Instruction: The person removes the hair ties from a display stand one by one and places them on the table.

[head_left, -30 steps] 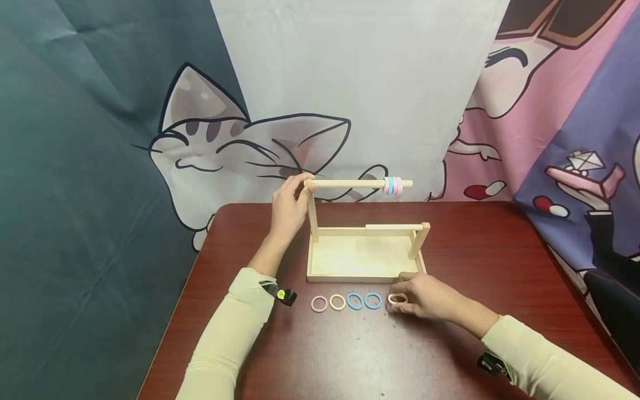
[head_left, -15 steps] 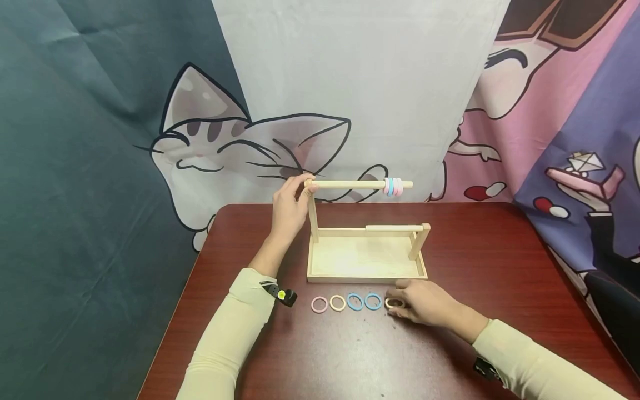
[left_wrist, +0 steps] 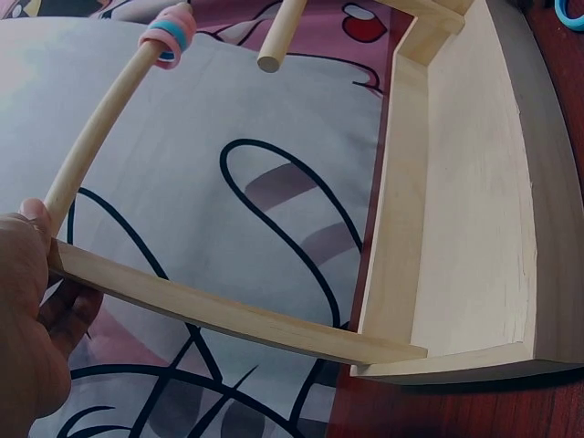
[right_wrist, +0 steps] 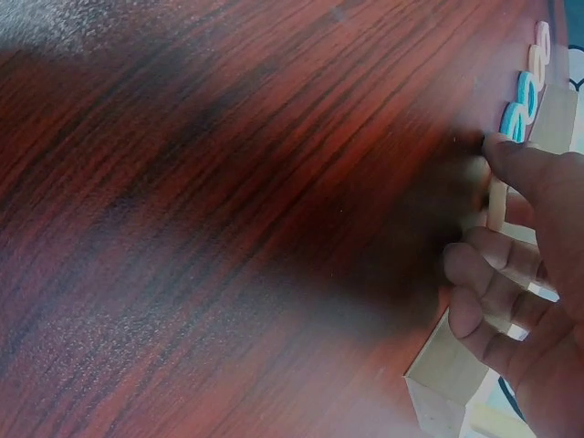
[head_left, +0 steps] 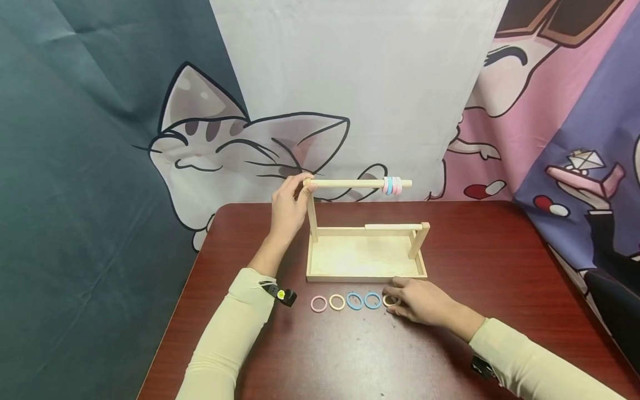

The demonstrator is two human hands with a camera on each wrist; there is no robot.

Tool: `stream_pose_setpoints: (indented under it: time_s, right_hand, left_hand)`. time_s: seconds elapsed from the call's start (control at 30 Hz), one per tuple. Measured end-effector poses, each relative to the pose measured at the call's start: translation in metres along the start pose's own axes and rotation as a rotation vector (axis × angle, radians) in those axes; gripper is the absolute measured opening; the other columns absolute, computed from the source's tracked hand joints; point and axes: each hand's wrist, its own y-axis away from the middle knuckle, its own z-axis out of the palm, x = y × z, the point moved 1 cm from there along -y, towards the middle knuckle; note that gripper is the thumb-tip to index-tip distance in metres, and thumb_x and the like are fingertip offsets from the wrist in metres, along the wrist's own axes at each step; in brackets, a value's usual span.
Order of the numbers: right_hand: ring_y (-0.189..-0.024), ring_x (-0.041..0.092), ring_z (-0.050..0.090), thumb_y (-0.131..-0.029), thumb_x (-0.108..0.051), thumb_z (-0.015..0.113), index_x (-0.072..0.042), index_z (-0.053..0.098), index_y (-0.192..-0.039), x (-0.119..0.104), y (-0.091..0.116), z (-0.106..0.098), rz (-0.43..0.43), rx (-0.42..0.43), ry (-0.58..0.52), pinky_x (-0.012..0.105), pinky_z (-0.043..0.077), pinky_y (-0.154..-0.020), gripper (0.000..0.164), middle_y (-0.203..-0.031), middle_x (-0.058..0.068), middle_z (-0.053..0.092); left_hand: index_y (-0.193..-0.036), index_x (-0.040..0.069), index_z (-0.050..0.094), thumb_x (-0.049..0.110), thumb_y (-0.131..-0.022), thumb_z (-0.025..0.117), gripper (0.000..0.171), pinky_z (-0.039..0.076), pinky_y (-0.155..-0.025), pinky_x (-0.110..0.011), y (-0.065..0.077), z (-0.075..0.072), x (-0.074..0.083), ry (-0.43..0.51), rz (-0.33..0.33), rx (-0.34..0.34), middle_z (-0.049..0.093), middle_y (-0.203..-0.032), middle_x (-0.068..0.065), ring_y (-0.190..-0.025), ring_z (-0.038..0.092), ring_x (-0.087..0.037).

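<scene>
At the upper left corner of the wooden stand (head_left: 313, 219), my left hand (head_left: 289, 208) grips the joint of the post and the long rod (head_left: 345, 183). Pink, blue and white rings (head_left: 392, 185) hang near that rod's free end. In front of the stand, my right hand (head_left: 422, 300) holds a cream ring (head_left: 384, 300) at the table between thumb and fingers; the fingers partly hide it. Left of it lie a blue ring (head_left: 366, 300), another blue ring (head_left: 348, 301), a cream ring (head_left: 330, 303) and a pink ring (head_left: 312, 304) in a row.
The stand has a shallow tray base (head_left: 365, 255) and a shorter rod (head_left: 393, 226) on a low right post (head_left: 419, 241). All stands on a dark red wooden table (head_left: 350, 355). A printed cloth (head_left: 375, 83) hangs behind the table.
My right hand has moved slightly left with the cream ring, bringing it closer to the row of rings. The left hand and the stand stay in place.
</scene>
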Motion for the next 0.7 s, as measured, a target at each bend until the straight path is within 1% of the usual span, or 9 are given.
stream_pose_setpoints:
  time_s: [0.17, 0.5, 0.7]
  right_hand:
    - [-0.073, -0.002, 0.048, -0.091, -0.034, 0.093, -0.015, 0.079, -0.121, -0.0003, -0.0007, -0.0001, 0.004, 0.002, -0.002, 0.025, 0.051, -0.065, 0.038, -0.095, -0.008, 0.059]
    - [-0.072, -0.002, 0.046, -0.092, -0.040, 0.091, -0.016, 0.079, -0.121, -0.0012, -0.0018, -0.0028, -0.003, 0.002, 0.002, 0.026, 0.048, -0.063, 0.040, -0.095, -0.009, 0.059]
    - [-0.077, 0.000, 0.057, -0.093, -0.036, 0.091, -0.013, 0.079, -0.122, 0.0009, -0.0007, -0.0059, -0.005, 0.010, 0.005, 0.030, 0.057, -0.067, 0.039, -0.102, -0.007, 0.065]
  left_hand:
    - [-0.128, 0.011, 0.078, 0.035, -0.100, 0.075, 0.037, 0.065, -0.086, -0.044, -0.0003, 0.0000, 0.0004, 0.007, 0.006, -0.003, 0.076, -0.110, -0.012, -0.101, 0.078, -0.028]
    - [-0.128, 0.010, 0.078, 0.034, -0.100, 0.076, 0.037, 0.065, -0.086, -0.044, -0.0011, -0.0005, -0.0002, -0.001, 0.011, 0.006, 0.076, -0.109, -0.012, -0.099, 0.077, -0.028]
    - [-0.128, 0.009, 0.078, 0.035, -0.100, 0.076, 0.038, 0.066, -0.088, -0.045, -0.0009, -0.0004, -0.0007, -0.001, 0.010, 0.004, 0.076, -0.110, -0.012, -0.101, 0.078, -0.028]
